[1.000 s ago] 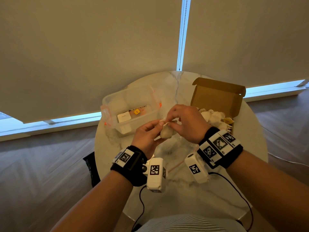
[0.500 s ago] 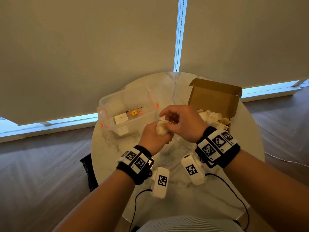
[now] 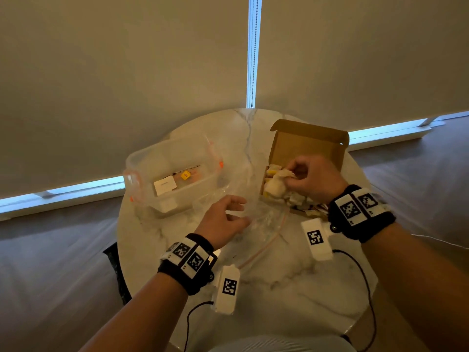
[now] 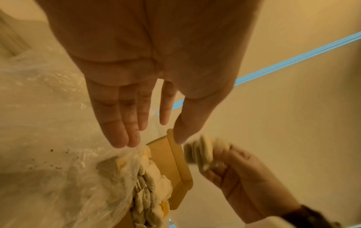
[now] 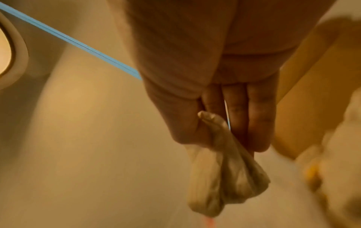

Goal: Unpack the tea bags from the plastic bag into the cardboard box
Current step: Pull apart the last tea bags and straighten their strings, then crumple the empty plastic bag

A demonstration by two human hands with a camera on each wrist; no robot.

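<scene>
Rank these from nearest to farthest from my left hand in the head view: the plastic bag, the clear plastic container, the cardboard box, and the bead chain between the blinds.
Measured from the left hand:
1. Plastic bag: right at its fingers, table centre.
2. Clear plastic container: behind and left.
3. Cardboard box: across on the right.
4. Bead chain: far back, above the table.

The room is sitting dim; cool blue daylight is leaking through the gap between the blinds (image 3: 253, 47) and beneath them. Both wrist views are glowing amber, with motion blur smearing their edges and wide-angle distortion bending straight lines.
</scene>
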